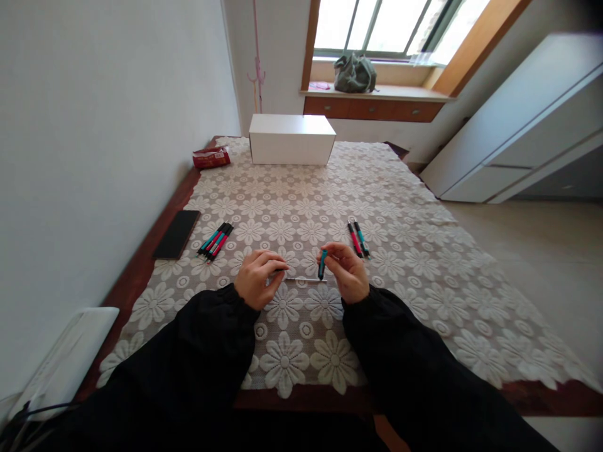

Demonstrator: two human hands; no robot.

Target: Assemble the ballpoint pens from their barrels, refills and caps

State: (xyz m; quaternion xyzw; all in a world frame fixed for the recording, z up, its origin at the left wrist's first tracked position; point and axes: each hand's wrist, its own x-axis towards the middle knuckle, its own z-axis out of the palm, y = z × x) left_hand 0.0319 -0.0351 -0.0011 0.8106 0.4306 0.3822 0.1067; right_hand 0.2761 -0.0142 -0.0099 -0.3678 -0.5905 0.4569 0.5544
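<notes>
white box (291, 139), phone (177, 234), bag (on windowsill) (354, 73)

No readable text anywhere — the red packet's (211, 157) print is too blurred.

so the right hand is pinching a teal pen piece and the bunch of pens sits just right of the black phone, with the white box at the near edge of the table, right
Not quite: in the head view the white box stands at the far edge of the table, not the near one. The right hand does pinch the teal pen piece, and the bunch of pens lies right of the black phone.

Head view, forward-down over table (141, 263)
</notes>
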